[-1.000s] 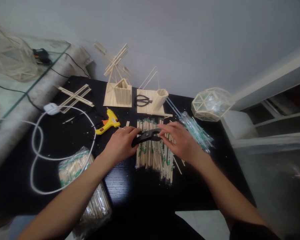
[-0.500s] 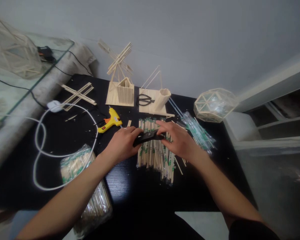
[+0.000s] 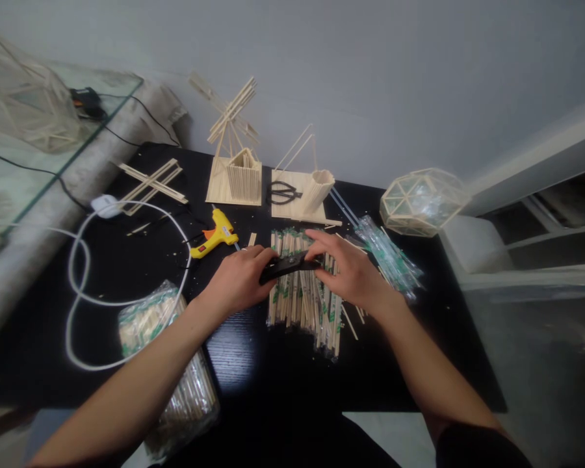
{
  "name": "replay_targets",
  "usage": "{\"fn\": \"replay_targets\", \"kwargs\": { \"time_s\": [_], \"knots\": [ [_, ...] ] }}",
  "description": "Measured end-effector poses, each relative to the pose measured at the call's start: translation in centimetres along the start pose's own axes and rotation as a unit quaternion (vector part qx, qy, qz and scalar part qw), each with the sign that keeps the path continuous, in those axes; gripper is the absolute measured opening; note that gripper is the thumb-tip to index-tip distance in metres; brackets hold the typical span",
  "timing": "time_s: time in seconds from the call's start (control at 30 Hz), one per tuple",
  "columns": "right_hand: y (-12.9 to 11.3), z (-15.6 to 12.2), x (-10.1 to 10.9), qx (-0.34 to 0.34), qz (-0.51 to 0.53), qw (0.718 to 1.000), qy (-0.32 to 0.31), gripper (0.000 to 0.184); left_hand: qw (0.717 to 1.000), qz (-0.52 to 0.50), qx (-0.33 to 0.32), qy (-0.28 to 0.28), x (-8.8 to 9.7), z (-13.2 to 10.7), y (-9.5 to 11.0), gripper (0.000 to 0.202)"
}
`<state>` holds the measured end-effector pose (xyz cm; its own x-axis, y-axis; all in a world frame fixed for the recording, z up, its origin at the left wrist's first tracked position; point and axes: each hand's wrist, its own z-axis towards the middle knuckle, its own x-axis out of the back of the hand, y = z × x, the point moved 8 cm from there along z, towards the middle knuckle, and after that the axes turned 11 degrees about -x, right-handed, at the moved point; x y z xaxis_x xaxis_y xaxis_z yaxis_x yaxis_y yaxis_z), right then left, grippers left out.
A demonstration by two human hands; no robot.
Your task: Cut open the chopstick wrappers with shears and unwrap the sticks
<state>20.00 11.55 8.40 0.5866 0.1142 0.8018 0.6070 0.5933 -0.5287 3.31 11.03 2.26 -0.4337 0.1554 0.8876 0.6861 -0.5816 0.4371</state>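
A slim black hand tool with a small round pivot (image 3: 288, 264) spans the gap between my hands; its exact kind is unclear. My left hand (image 3: 241, 276) is closed around its left end. The fingertips and thumb of my right hand (image 3: 347, 268) pinch the other end. Beneath it lie several wrapped chopsticks (image 3: 295, 299) in clear and green film, side by side on the black table. A yellow glue gun (image 3: 217, 234) rests left of my left hand. Some bare sticks (image 3: 350, 322) lie below my right hand.
Behind stand a stick windmill model (image 3: 244, 179) and a stick cup on a board (image 3: 316, 192), with black scissors (image 3: 283, 192) beside it. A white cable (image 3: 71, 312) loops at left, near a chopstick pack (image 3: 190, 396). More wrappers (image 3: 387, 253) and a stick polyhedron (image 3: 422, 201) are at right.
Both hands keep their hold on the black tool, its right end now slightly higher. The view has shifted a little; everything on the table stays in place.
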Motion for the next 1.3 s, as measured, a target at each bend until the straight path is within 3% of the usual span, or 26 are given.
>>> {"fn": "replay_targets", "kwargs": {
  "time_s": [0.5,0.67,0.73,1.3],
  "knots": [
    [-0.3,1.0,0.9,-0.047,0.01,0.999,0.004,0.066,0.999,-0.033,0.029,-0.001,-0.1,-0.1,-0.3,0.019],
    [-0.3,1.3,1.2,-0.034,-0.011,0.999,0.018,0.027,0.998,-0.047,0.039,0.002,-0.2,-0.2,-0.5,0.019],
    [-0.2,1.3,1.1,-0.025,-0.006,1.0,0.013,0.022,0.998,-0.048,0.039,-0.001,-0.3,-0.2,-0.5,0.021],
    [-0.2,1.4,0.6,-0.014,-0.004,1.0,-0.002,0.024,0.999,0.001,0.033,-0.004,0.3,-0.1,-0.2,0.028]
  ]
}}
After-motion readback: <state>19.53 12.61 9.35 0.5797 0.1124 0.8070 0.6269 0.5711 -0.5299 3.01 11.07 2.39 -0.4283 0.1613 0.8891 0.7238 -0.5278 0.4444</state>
